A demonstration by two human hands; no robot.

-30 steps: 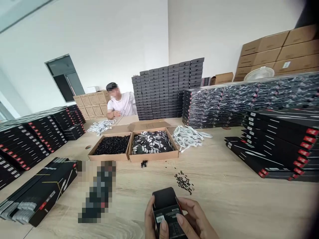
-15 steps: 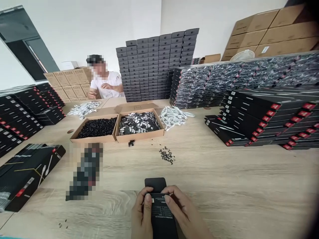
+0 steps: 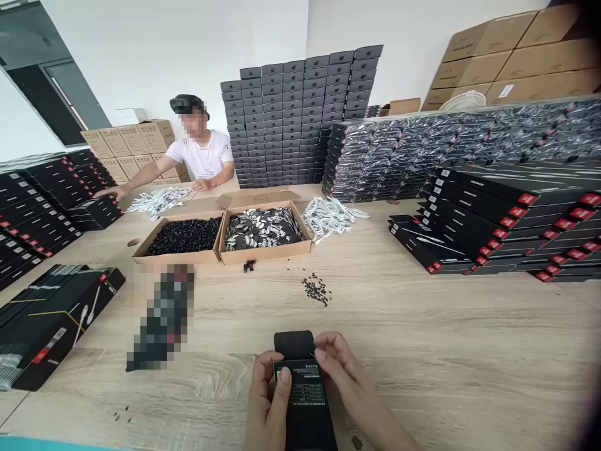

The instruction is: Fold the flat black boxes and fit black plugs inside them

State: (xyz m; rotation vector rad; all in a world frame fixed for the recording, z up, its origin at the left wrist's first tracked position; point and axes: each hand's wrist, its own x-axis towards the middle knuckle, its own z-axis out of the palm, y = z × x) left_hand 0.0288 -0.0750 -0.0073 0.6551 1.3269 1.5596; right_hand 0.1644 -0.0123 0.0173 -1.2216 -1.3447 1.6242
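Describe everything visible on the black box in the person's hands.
The black box is a slim, matte rectangular carton, its near end cut off by the frame. A block of small white print sits on its face. A plain black flap stands out at the far end. The left hand grips its side, thumb on the face; the right hand touches the far end.

Black rectangular cardboard box point(image 3: 300, 401): white-printed panel faces up, plain black end flap stands open at far end, long axis runs near-to-far, positioned near centre.

Right hand point(image 3: 339, 358) higher on box point(image 3: 300, 404); co-worker's arm point(image 3: 141, 174) outstretched.
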